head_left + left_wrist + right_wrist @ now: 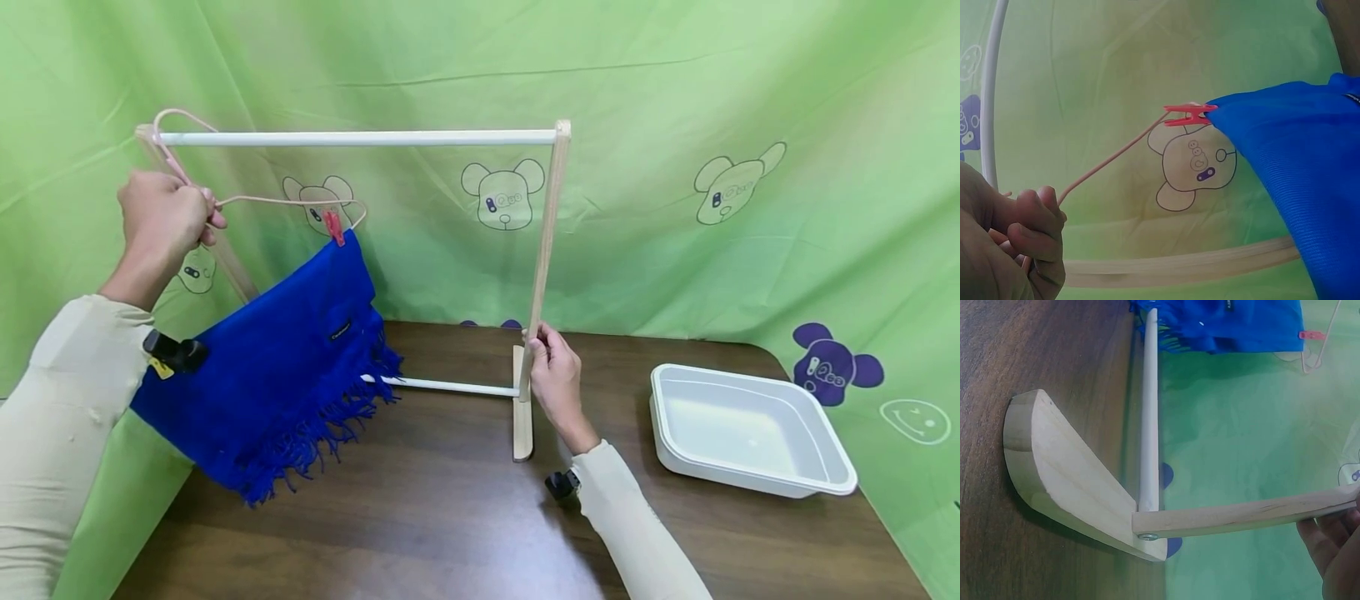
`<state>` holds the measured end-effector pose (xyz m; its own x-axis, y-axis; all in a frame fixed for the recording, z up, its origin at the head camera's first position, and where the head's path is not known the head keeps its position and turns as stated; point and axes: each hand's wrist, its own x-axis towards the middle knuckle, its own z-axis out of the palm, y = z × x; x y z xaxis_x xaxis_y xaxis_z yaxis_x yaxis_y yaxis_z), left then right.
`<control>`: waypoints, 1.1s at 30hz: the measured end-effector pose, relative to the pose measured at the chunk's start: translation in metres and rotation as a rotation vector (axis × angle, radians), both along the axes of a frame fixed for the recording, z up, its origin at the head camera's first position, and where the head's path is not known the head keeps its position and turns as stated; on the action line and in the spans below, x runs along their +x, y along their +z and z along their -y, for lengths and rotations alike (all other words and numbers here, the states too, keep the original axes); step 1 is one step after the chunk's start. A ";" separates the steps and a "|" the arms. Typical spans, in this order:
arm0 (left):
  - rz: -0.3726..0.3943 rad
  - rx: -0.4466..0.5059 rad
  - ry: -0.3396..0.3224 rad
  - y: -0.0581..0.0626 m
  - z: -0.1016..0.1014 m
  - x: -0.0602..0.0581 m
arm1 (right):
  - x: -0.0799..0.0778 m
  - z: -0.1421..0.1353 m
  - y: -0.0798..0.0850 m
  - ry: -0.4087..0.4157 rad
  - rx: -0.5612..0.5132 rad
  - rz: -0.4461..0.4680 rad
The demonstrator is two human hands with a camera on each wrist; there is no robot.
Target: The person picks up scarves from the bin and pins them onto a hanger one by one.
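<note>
My left hand (167,212) grips a pink wire clothes hanger (288,201) close below its hook. That hook loops by the left end of the rack's white top rail (360,138); whether it bears on the rail I cannot tell. A blue fringed scarf (292,358) hangs slanted from the hanger, its upper right corner held by a red clothespin (1188,115). Behind my left hand and arm, the scarf's other upper end is hidden. With fingers curled round it, my right hand (557,377) holds the rack's right wooden upright (551,217) low down, above the foot (1079,462).
The rack stands on a brown wooden table (465,508), with a white lower bar (457,386) partly behind the scarf. At the right lies a white plastic tub (750,479). A green curtain (637,83) printed with bear heads hangs behind.
</note>
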<state>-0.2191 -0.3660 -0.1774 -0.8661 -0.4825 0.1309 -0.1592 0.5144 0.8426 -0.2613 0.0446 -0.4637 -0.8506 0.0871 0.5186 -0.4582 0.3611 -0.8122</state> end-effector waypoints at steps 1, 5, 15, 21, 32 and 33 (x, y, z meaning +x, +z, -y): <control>0.002 -0.001 -0.001 0.000 0.000 0.000 | 0.000 0.000 0.000 0.000 -0.001 -0.001; 0.005 -0.015 0.001 -0.002 0.002 0.000 | -0.001 0.001 0.000 0.005 -0.002 -0.006; -0.001 -0.052 0.000 -0.009 0.008 0.004 | 0.000 0.002 0.001 -0.002 0.011 -0.032; 0.010 -0.043 0.009 -0.012 0.008 0.005 | 0.001 0.002 0.001 -0.004 0.008 -0.048; 0.020 -0.069 0.007 -0.015 0.009 0.003 | 0.000 0.003 0.002 -0.009 0.000 -0.031; 0.020 -0.070 0.008 -0.015 0.009 0.003 | 0.000 0.003 0.002 -0.008 -0.003 -0.026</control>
<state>-0.2163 -0.3754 -0.1925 -0.8649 -0.4800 0.1469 -0.1803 0.5702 0.8015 -0.2616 0.0417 -0.4616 -0.8362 0.0953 0.5401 -0.4761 0.3629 -0.8010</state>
